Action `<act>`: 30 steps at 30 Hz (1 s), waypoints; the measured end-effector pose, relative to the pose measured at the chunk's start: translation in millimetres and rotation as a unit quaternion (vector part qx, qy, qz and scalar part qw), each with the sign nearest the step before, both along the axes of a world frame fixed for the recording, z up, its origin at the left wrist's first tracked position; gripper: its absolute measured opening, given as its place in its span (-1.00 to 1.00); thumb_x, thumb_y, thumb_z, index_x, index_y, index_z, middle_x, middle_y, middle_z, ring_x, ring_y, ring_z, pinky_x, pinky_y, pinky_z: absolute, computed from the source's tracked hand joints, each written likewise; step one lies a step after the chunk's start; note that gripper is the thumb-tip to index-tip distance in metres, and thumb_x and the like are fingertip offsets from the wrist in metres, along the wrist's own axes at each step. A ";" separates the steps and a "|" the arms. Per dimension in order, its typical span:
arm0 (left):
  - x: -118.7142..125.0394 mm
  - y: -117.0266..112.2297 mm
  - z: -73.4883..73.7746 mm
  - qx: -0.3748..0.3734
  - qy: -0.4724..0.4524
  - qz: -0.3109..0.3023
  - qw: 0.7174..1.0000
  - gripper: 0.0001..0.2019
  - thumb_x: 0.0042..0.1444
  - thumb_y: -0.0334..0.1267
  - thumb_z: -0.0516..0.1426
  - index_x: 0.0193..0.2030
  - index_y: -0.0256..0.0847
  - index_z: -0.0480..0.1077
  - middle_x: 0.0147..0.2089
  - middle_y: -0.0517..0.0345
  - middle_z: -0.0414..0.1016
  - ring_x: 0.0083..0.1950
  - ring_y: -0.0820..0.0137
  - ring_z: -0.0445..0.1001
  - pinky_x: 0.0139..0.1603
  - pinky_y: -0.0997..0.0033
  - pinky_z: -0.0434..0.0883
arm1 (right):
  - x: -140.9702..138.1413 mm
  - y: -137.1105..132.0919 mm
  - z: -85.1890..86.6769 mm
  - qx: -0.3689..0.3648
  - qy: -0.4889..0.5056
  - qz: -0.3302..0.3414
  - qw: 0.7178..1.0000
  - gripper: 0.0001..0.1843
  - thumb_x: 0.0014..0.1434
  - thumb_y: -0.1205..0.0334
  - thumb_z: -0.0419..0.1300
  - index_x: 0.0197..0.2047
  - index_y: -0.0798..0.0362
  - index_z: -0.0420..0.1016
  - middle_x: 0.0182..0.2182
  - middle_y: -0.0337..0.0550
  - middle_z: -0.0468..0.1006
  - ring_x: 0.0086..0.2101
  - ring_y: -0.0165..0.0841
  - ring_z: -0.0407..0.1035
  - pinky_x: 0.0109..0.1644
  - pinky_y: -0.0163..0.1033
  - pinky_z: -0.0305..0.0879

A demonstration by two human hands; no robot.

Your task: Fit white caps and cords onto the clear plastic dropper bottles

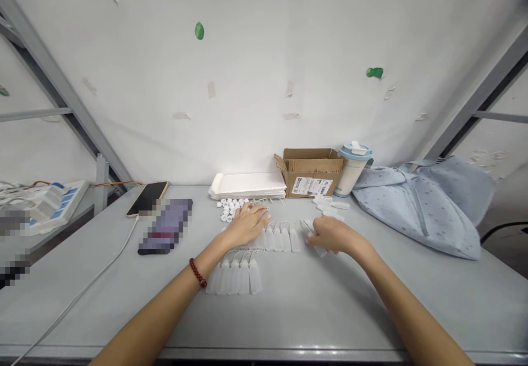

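My left hand (247, 224) lies flat with fingers stretched out over the left end of a row of small translucent plastic bottles (280, 238) on the grey table (313, 305). My right hand (330, 234) is curled at the row's right end, its fingers closed around one small translucent bottle (318, 250). A second row of the same bottles (237, 276) lies nearer to me, below my left wrist with its red bead bracelet. Small white caps (231, 208) are scattered just beyond my left hand.
A stack of white trays (247, 186), an open cardboard box (310, 171) and a lidded cup (352, 169) stand at the back. A light blue bag (421, 204) lies at the right. A phone (147, 198) with a cable and a dark pouch (167, 226) lie at the left.
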State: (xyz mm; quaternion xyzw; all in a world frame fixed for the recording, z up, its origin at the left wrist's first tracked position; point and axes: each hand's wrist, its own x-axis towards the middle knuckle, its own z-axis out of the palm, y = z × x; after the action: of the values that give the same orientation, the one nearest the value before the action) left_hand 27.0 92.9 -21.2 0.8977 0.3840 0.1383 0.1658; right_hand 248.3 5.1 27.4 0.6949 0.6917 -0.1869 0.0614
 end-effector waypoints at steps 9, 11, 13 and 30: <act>-1.5 0.9 0.1 0.010 -0.019 -0.004 1.000 -0.59 0.26 -0.06 -0.23 0.04 -0.10 0.30 0.13 0.11 0.27 0.14 0.17 0.10 0.08 -0.02 0.10 | -7.0 -0.7 5.7 0.111 -0.011 -0.011 0.994 -0.74 0.03 0.24 0.03 -0.65 0.07 0.20 -0.62 -0.14 0.35 -0.60 -0.39 0.25 -0.55 -0.30 -0.09; -2.0 2.6 0.1 0.016 -0.018 -0.015 1.000 -0.60 0.26 -0.08 -0.22 0.07 -0.10 0.29 0.15 0.09 0.26 0.14 0.17 0.09 0.08 0.01 0.11 | -8.2 0.0 4.9 0.133 0.001 -0.019 0.991 -0.75 0.05 0.20 0.04 -0.62 0.07 0.22 -0.62 -0.17 0.34 -0.61 -0.42 0.22 -0.55 -0.30 -0.12; -0.9 5.5 2.3 0.027 -0.010 -0.032 0.999 -0.60 0.26 -0.09 -0.21 0.07 -0.10 0.29 0.14 0.09 0.26 0.12 0.18 0.11 0.06 0.03 0.13 | -8.8 0.9 3.2 0.155 0.025 -0.027 0.987 -0.75 0.07 0.16 0.04 -0.58 0.07 0.23 -0.62 -0.20 0.34 -0.64 -0.45 0.20 -0.55 -0.31 -0.12; 0.6 12.4 23.8 0.112 -0.109 0.036 0.987 -0.68 0.19 -0.37 -0.13 -0.09 -0.24 0.40 -0.07 0.04 0.43 -0.06 0.27 0.30 0.00 0.20 0.26 | -6.0 12.2 -13.7 0.228 0.089 -0.033 0.969 -0.78 0.19 0.18 0.02 -0.25 0.16 0.36 -0.32 0.04 0.50 -0.31 -0.26 0.38 -0.40 -0.33 0.09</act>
State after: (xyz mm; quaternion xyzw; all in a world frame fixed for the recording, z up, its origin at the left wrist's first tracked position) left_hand 27.6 105.4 2.6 0.8758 0.3779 0.2831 0.1002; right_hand 242.4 17.2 13.7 0.6935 0.6953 -0.0874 -0.1673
